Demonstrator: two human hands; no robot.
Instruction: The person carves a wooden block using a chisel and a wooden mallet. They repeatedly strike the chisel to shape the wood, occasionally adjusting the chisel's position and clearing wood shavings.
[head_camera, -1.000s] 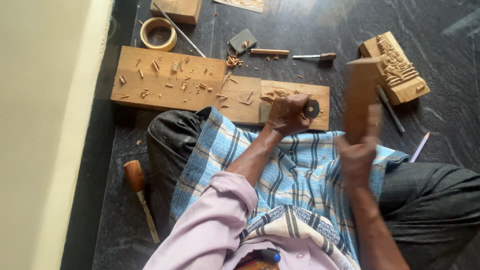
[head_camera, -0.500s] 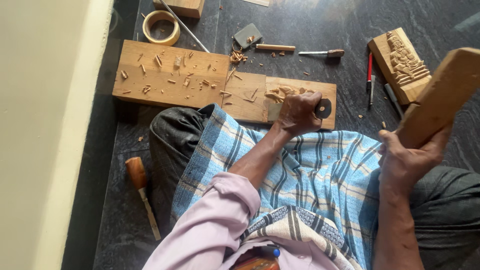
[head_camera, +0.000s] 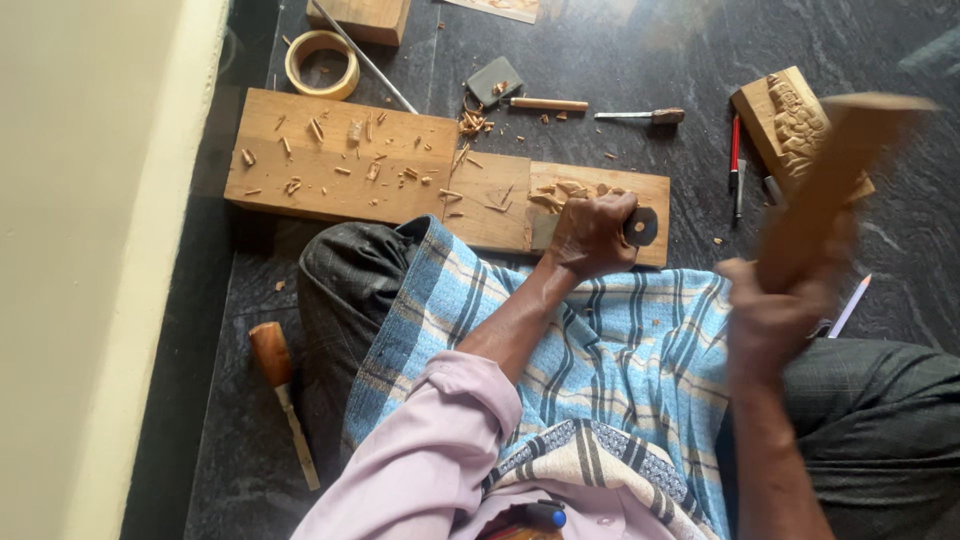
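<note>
**A:** What materials and shapes are in view?

**B:** A person sits on a dark, streaked stone floor (head_camera: 620, 60), legs covered by a blue checked cloth (head_camera: 620, 350). A flat, pale wooden plank (head_camera: 340, 155) lies across the floor at twelve o'clock from the lap, rough-grained and littered with curled wood chips (head_camera: 560, 190). A ring of tape (head_camera: 322, 63) sits at eleven o'clock, and a carved wooden block (head_camera: 795, 125) with raised relief at two o'clock. A chisel with a rounded brown handle (head_camera: 283, 395) lies at nine o'clock.

**A:** Where is the work relative to the hands?

**B:** The left hand (head_camera: 590, 235) rests on the plank's right end, directly over the chipped area. It is clenched around a tool (head_camera: 640, 227) with a dark round end poking out at three o'clock of the fist; the tool's tip is hidden.

**A:** And the other hand?

**B:** The right hand (head_camera: 775, 315) is raised at three o'clock from the left, well apart from the plank. It grips the lower end of a long wooden mallet (head_camera: 830, 180), which slants up toward one o'clock and is blurred. The forearm rises from the bottom edge.
</note>
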